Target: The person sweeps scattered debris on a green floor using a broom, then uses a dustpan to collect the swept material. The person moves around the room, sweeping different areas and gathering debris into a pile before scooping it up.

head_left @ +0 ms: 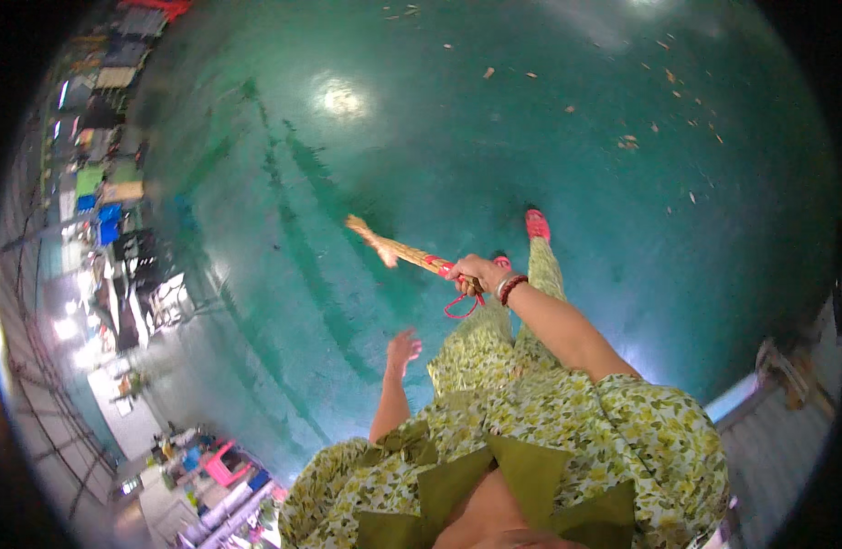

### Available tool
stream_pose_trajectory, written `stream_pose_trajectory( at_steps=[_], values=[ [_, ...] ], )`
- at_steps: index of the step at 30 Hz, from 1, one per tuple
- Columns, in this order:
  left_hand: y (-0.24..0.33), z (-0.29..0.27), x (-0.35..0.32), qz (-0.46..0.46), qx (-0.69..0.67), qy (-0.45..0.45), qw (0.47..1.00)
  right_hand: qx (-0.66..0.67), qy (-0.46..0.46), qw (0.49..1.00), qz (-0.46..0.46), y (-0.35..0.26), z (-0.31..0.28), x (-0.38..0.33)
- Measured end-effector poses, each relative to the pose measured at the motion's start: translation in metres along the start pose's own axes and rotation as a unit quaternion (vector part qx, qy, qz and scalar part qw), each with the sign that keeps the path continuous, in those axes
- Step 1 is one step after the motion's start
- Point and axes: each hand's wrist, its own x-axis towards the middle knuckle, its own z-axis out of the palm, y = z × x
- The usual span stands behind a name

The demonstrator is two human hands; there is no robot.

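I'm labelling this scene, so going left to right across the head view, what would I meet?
Blue item → pink chair-like item → left hand → right hand, gripping a straw hand broom → farther red shoe → small clump of pale debris.

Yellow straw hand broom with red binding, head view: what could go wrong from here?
Snag: the thin red cord loop dangles by the right hand and could catch on something.
Slip: long dark streaks cross the glossy green floor; if wet, which I can't tell, the red shoes might skid.
Twist: only the right hand holds the broom, so it might turn if knocked; the left hand is off it.
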Motion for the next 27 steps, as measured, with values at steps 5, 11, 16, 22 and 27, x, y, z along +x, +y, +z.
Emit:
stream_pose_trajectory(
  at_steps=[5, 11, 16, 22, 27],
  values=[
    [-0.022, 0.011, -0.051, -0.072, 0.006, 0.017, 0.997, 0.062, 0.02, 0.995, -0.08, -0.016, -0.053, 0.019],
    [-0.022, 0.078, -0.027, -0.079, 0.138, -0.017, 0.987, 0.218, 0.128, 0.963, -0.098, -0.028, -0.228, -0.067],
    [0.034, 0.123, 0.035, 0.059, 0.172, -0.073, 0.981, 0.229, 0.24, 0.935, -0.129, -0.05, -0.285, -0.175],
    [0.267, 0.205, 0.022, 0.359, 0.267, -0.014, 0.894, 0.034, 0.297, 0.918, -0.262, -0.057, -0.284, -0.266],
    [0.338, 0.289, -0.019, 0.067, -0.03, -0.387, 0.919, 0.104, 0.242, 0.951, -0.162, -0.09, -0.224, -0.281]
  ],
)
